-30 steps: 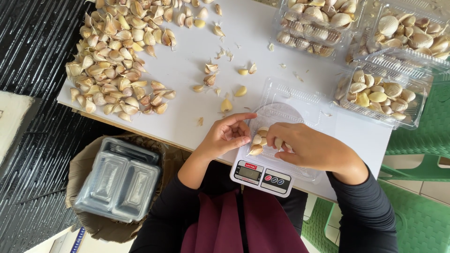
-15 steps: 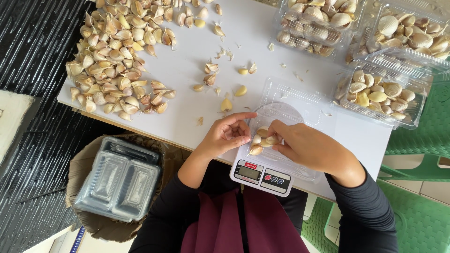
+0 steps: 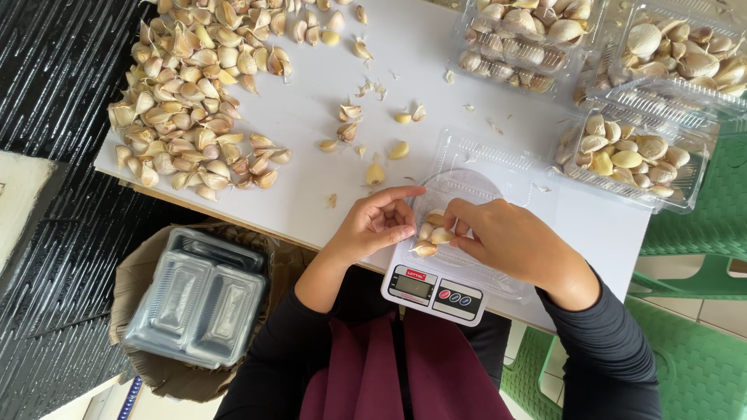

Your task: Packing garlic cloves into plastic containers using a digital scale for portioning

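A clear plastic clamshell tray (image 3: 475,167) sits open on a small white kitchen scale (image 3: 432,292) at the near edge of the white table (image 3: 436,78). My left hand (image 3: 377,225) and my right hand (image 3: 510,241) meet over the tray. Between them lie a few garlic cloves (image 3: 432,233), and the fingers of both hands touch them. My right fingers pinch one clove. A big heap of unpeeled garlic cloves (image 3: 191,101) covers the table's left part.
Three clear trays filled with cloves stand at the back right (image 3: 517,35) (image 3: 685,47) and right (image 3: 630,155). Loose cloves (image 3: 389,148) lie mid-table. A stack of closed empty trays (image 3: 198,295) rests in a cardboard box below left. Green plastic chairs (image 3: 692,233) stand right.
Both hands stay over the tray on the scale. Their fingers have shifted slightly around the cloves; nothing else moved.
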